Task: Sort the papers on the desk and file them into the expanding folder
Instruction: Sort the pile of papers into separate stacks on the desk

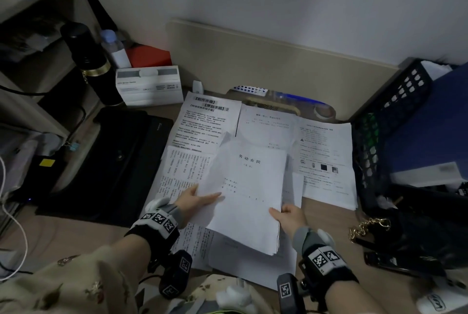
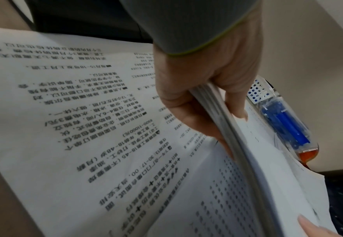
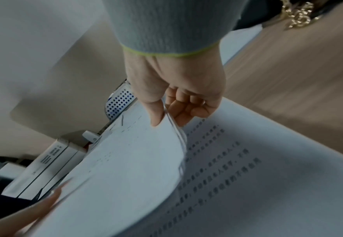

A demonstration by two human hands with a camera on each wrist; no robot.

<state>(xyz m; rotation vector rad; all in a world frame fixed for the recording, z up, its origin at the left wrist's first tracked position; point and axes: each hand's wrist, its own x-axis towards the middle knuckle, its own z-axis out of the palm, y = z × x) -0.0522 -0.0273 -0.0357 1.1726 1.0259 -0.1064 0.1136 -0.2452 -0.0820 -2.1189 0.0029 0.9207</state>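
Both hands hold a thick stack of white papers (image 1: 249, 187) lifted a little above the desk. My left hand (image 1: 196, 198) grips its left edge, thumb on top and fingers underneath; the left wrist view shows the stack's edge (image 2: 223, 112) between them. My right hand (image 1: 288, 215) pinches the right edge (image 3: 176, 128), thumb on top. More printed sheets (image 1: 202, 121) lie spread on the desk beneath and behind. A black expanding folder (image 1: 119, 161) lies shut flat to the left of the papers.
A white box (image 1: 149, 85), a black flask (image 1: 88, 60) and a water bottle (image 1: 114, 47) stand at the back left. A black mesh basket (image 1: 387, 121) with blue folders is on the right. A clear pen case (image 1: 291, 101) lies behind the papers. A gold chain (image 1: 369, 225) lies near right.
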